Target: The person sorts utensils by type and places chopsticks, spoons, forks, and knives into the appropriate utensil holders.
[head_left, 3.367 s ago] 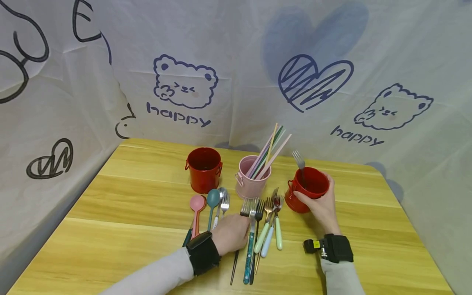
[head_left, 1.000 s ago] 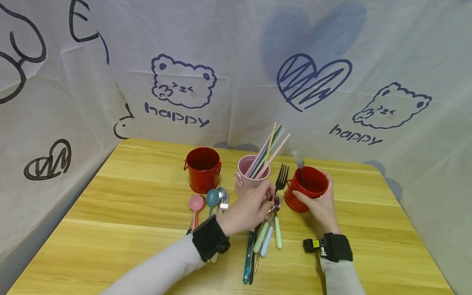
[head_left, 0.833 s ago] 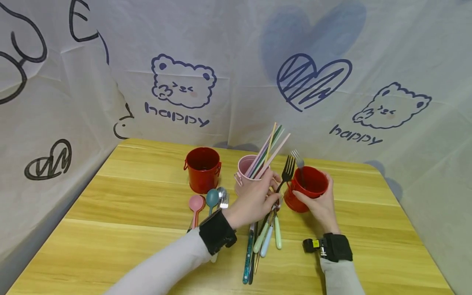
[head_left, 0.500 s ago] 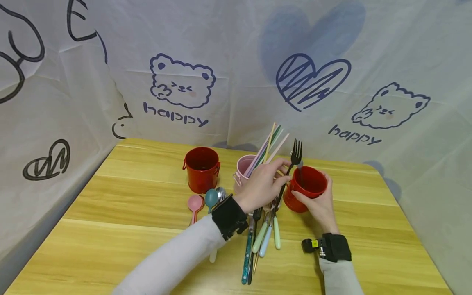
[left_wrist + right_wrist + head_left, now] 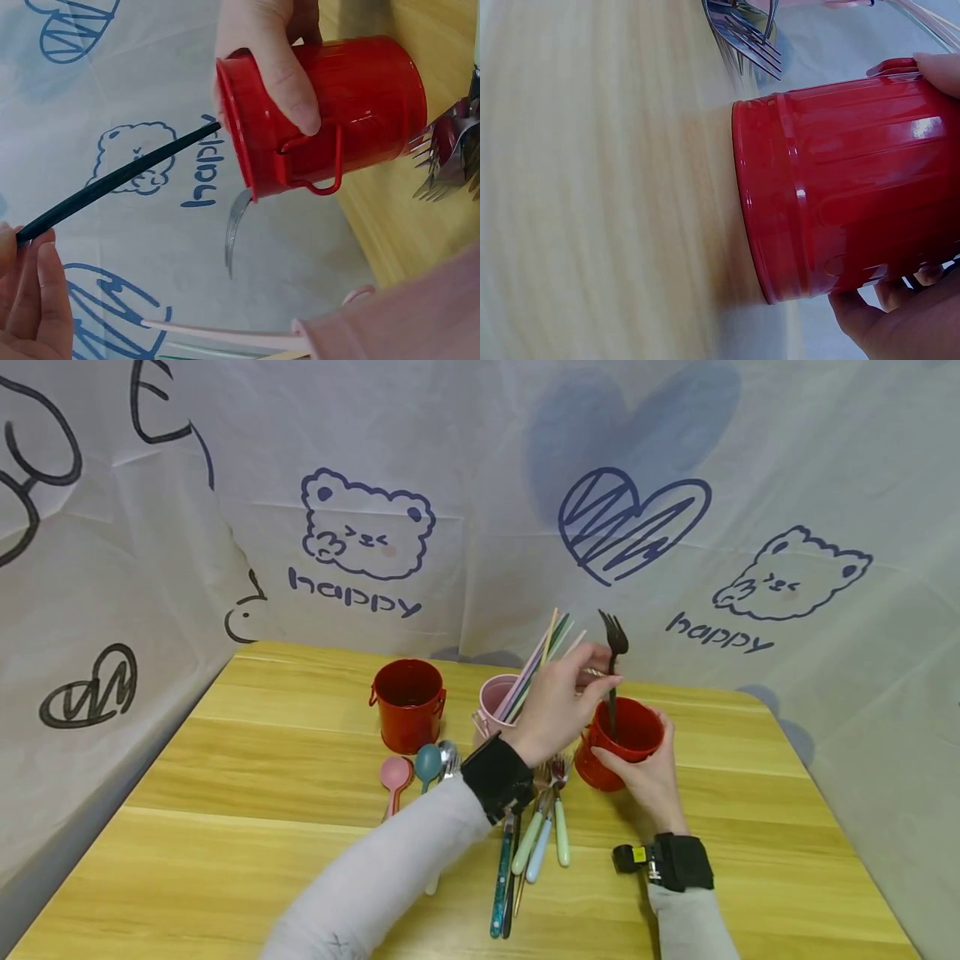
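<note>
My left hand (image 5: pixel 558 702) pinches a black fork (image 5: pixel 615 639) near its neck, tines up. In the left wrist view the fork's dark handle (image 5: pixel 124 175) runs from the fingertips to the mouth of the right-hand red bucket (image 5: pixel 637 733). My right hand (image 5: pixel 651 781) grips this bucket round its side, thumb toward me. A silver fork (image 5: pixel 235 229) sticks out of the same bucket in the left wrist view; in the head view it is hidden. Below the left wrist lie several forks with pale green (image 5: pixel 528 843), light blue and teal handles.
A second red bucket (image 5: pixel 408 714) stands at the back left. Beside it, a pink bucket (image 5: pixel 495 693) holds several long coloured sticks, partly behind my left hand. Pink (image 5: pixel 394 772) and teal (image 5: pixel 427 762) spoons lie in front on the wooden table (image 5: pixel 247 827).
My left hand has taken the black fork from the row, moved right and upward, and brought its handle end to the bucket's mouth. The right hand has stayed on the bucket.
</note>
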`<state>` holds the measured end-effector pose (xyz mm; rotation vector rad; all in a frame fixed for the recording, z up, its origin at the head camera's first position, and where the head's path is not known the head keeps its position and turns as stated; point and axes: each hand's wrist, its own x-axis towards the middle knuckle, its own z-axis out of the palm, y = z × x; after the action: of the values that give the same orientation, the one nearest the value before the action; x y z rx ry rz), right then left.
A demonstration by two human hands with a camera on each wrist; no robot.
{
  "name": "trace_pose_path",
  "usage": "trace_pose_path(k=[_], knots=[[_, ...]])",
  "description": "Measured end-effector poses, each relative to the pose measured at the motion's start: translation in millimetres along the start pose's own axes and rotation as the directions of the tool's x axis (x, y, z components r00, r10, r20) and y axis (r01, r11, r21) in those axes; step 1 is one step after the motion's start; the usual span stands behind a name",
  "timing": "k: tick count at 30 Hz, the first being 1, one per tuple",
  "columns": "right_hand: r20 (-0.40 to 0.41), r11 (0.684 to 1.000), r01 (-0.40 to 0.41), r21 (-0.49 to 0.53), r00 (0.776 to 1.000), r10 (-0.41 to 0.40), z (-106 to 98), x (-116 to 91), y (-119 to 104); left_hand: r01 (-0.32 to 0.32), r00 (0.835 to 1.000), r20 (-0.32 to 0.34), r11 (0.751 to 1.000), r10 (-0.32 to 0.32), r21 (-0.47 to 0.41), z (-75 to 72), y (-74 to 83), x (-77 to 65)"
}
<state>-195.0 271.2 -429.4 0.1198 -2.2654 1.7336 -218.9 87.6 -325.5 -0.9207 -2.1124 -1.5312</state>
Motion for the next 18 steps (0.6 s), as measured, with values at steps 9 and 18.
trace_pose_path(k=[9, 18], knots=[[0.011, 1.0, -0.013, -0.002, 1.0, 0.013, 0.6, 0.0, -1.2, 0.073, 0.997, 0.033, 0.996, -0.075, 0.054, 16.1, -16.6, -4.3], [0.002, 1.0, -0.021, -0.003, 1.0, 0.021, 0.8, 0.8, -1.8, 0.151, 0.979, 0.106, 0.968, -0.175, 0.198, 28.9, -33.9, -14.3]])
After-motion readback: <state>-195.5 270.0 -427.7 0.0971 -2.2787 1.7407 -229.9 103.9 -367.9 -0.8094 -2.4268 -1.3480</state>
